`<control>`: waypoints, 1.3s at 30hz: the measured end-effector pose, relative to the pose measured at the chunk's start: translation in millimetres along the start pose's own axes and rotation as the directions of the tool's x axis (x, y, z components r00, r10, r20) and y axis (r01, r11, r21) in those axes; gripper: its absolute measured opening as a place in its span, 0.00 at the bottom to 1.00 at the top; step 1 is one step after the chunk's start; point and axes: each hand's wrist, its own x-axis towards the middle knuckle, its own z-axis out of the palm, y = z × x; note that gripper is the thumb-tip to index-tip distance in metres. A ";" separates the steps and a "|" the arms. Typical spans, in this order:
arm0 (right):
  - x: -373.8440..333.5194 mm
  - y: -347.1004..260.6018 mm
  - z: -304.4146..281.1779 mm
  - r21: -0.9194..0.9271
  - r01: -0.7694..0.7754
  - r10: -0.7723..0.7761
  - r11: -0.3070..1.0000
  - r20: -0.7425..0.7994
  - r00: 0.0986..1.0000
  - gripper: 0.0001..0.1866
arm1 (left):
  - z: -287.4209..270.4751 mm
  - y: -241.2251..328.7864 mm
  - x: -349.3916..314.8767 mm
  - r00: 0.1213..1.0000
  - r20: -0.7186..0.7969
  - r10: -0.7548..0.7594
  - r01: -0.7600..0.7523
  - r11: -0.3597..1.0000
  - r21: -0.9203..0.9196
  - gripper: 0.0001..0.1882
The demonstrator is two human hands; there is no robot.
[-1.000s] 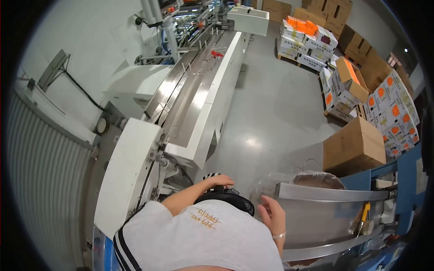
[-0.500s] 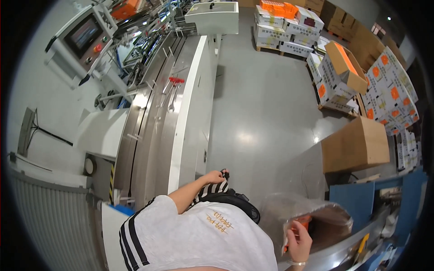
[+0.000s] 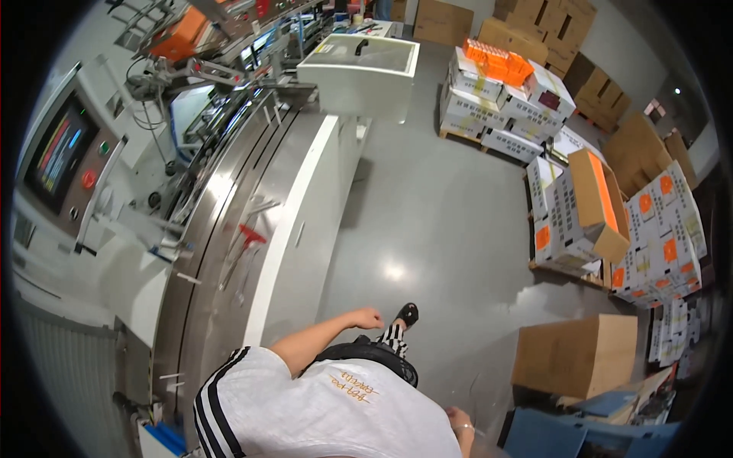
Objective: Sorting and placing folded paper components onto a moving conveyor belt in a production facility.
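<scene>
1. Head view, hands: the person's two bare hands are well apart. The left hand (image 3: 368, 318) has its fingers loosely curled, and whether it grips anything cannot be told. The right hand (image 3: 459, 417), with one pale band (image 3: 465, 426) at its wrist, is partly hidden at the lower edge; its grip cannot be told either.
2. One black, rounded waist bag (image 3: 374, 353) sits against the person's front, just beside the left hand and nearest to it.
3. One leg shows in black-and-white striped cloth trousers (image 3: 392, 337), ending in one black shoe (image 3: 410, 312).
4. To the left runs one long machine bed (image 3: 263, 172) of smooth, shiny metal; one red-handled tool (image 3: 250, 235) lies on it.
5. One control panel (image 3: 57, 156) carries one lit rectangular screen and one round red button (image 3: 88, 179).
6. To the right stands one plain brown cardboard box (image 3: 565, 355), boxy and matt, near one blue frame (image 3: 561, 437).
</scene>
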 end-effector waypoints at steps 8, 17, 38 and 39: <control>172.7 -59.5 -188.1 0.094 -0.253 0.248 0.963 0.068 0.966 0.15 | -134.0 61.3 168.3 0.958 -0.259 -0.123 0.121 0.992 -0.024 0.20; 535.8 -192.9 -320.2 0.614 0.033 -0.042 0.789 0.000 0.999 0.09 | -233.0 32.8 319.9 0.922 -0.243 -0.302 0.218 0.922 -0.320 0.17; 845.1 -428.9 -612.7 0.533 -0.021 -0.122 0.846 0.232 0.965 0.07 | -595.3 156.3 694.2 0.919 -0.305 -0.249 0.280 0.958 0.060 0.20; 858.6 -444.2 -630.4 0.510 -0.017 -0.133 0.860 0.257 0.957 0.06 | -598.1 148.7 716.8 0.922 -0.325 -0.210 0.250 0.964 0.087 0.20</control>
